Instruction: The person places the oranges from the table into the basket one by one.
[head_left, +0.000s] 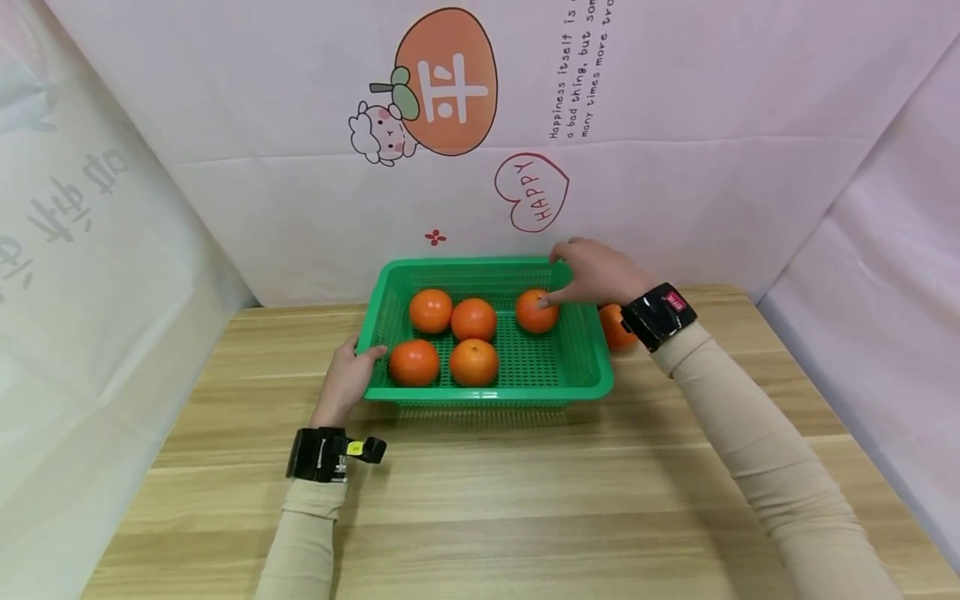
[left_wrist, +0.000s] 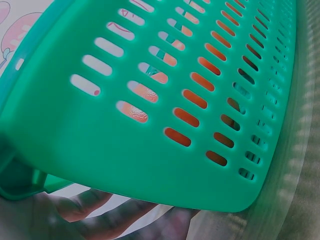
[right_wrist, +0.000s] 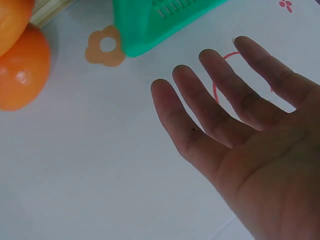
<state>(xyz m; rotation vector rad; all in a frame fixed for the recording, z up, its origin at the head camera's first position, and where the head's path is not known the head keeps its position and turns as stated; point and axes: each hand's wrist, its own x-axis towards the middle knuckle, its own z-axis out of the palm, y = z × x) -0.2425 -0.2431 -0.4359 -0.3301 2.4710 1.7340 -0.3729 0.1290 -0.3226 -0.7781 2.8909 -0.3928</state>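
A green plastic basket [head_left: 525,392] with slotted walls stands on the table and holds several oranges [head_left: 414,363]. My left hand [head_left: 349,377] grips its left rim, thumb over the edge and fingers outside the wall; the left wrist view shows the basket wall [left_wrist: 110,150] close up with those fingers below. Over the back right corner hovers my right hand [head_left: 596,271], fingers spread. In the head view its thumb overlaps an orange [head_left: 532,315] inside the basket; whether they touch I cannot tell. The right wrist view shows the right hand [right_wrist: 250,130] holding nothing.
Another orange [head_left: 617,327] lies outside the basket on the right, partly hidden by my right wrist. Behind the wooden table [head_left: 480,500] hangs a white printed cloth [head_left: 675,192], near the basket's back rim. More cloth stands at both sides.
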